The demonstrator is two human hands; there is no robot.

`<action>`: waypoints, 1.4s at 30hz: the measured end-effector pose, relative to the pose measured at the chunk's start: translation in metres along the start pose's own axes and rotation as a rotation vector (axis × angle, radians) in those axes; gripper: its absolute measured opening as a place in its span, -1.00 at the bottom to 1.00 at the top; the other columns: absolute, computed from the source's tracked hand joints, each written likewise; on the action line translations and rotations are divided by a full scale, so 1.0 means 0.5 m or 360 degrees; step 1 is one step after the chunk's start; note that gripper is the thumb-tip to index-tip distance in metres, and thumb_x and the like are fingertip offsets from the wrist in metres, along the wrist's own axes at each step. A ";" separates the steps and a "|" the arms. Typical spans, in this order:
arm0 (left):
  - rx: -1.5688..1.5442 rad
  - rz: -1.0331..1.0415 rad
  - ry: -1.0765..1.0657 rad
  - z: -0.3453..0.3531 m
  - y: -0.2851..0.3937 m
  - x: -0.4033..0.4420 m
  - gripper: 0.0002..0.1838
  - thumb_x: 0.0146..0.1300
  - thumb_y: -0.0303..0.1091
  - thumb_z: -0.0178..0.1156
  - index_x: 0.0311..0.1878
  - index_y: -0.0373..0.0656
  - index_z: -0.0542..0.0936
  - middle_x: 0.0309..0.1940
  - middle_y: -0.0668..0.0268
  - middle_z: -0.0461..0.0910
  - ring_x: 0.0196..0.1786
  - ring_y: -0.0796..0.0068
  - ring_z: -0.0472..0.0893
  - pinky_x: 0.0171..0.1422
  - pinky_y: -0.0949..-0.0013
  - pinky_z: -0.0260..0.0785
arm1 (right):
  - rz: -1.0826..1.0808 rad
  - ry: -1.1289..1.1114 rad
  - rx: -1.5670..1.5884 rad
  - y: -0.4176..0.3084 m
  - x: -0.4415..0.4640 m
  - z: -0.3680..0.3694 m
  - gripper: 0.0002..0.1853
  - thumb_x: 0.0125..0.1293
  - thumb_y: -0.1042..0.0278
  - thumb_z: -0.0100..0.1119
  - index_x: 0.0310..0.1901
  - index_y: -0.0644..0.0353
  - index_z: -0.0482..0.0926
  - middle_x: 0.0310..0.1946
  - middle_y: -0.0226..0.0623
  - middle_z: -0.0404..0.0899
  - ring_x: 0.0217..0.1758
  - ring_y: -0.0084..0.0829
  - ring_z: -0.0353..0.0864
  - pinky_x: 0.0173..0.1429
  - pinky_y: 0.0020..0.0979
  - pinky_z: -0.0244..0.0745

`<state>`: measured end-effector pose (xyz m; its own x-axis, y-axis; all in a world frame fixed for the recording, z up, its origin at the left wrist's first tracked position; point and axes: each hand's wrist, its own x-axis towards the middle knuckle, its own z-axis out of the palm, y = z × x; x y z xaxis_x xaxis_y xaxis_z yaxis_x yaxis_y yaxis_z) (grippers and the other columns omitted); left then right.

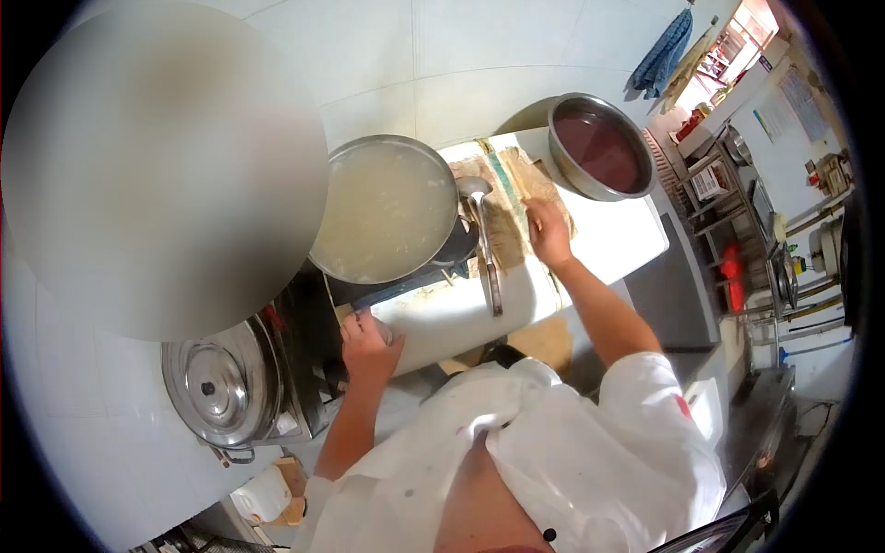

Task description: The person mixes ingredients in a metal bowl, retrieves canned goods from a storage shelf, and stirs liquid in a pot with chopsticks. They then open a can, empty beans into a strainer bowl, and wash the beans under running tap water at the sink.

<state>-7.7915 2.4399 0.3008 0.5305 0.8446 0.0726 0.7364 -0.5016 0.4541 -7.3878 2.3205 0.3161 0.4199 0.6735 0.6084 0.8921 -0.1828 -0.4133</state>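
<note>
White counter [426, 324], tiled wall [516, 41]; left grip [369, 343] at edge, right grip [549, 232] over cardboard [538, 175], openness and hold unclear.

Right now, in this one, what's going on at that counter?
Someone in a white jacket is at a white counter. Their right hand is at the brown cardboard, beside a ladle lying there. Their left hand is at the counter's near edge; its grip is unclear. A pot of cloudy liquid and a metal bowl of dark red liquid stand nearby.
</note>
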 end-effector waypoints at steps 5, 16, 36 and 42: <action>-0.0168 0.0118 0.0076 0.000 -0.014 -0.022 0.02 -0.12 -0.21 0.64 0.44 -0.23 0.34 0.20 -0.07 0.43 0.24 -0.16 0.51 0.26 -0.01 0.49 | 0.0124 -0.0544 -0.0470 0.050 -0.112 0.059 -0.47 0.38 0.54 0.11 0.38 0.05 0.48 0.32 -0.02 0.51 0.23 0.06 0.56 0.31 -0.07 0.48; -0.0503 -0.0074 0.0224 0.074 -0.074 -0.062 -0.05 -0.06 -0.21 0.61 0.42 -0.23 0.37 0.19 -0.12 0.53 0.23 -0.17 0.56 0.32 0.02 0.47 | 0.0640 -0.0225 0.0155 -0.053 -0.287 -0.044 -0.39 0.34 0.61 0.17 0.43 0.22 0.34 0.17 0.06 0.45 -0.01 -0.18 0.66 0.05 -0.26 0.60; -0.0666 0.1245 -0.0583 0.317 0.660 -0.104 -0.05 -0.13 -0.24 0.72 0.27 -0.31 0.34 -0.09 0.07 0.68 -0.04 0.20 0.72 0.08 0.16 0.60 | 0.1507 0.0017 0.1030 0.254 -0.617 -0.406 -0.60 0.52 0.31 0.17 0.31 0.22 0.48 -0.14 -0.30 0.63 -0.16 -0.50 0.62 -0.04 -0.40 0.57; -0.0758 0.1476 -0.1179 0.452 1.100 -0.130 -0.05 -0.12 -0.27 0.73 0.25 -0.26 0.29 -0.06 0.06 0.65 0.00 0.26 0.71 0.13 0.17 0.57 | 0.1327 0.0315 0.1104 0.417 -0.569 -0.680 -0.54 0.55 0.10 0.21 0.31 0.22 0.51 -0.07 -0.29 0.61 -0.08 -0.47 0.62 0.04 -0.43 0.55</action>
<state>-7.3262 2.0667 0.3449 0.9817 -0.1669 0.0917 -0.1747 -0.5979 0.7823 -7.2645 1.8473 0.2870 0.9211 0.3878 0.0337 0.0546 -0.0429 -0.9976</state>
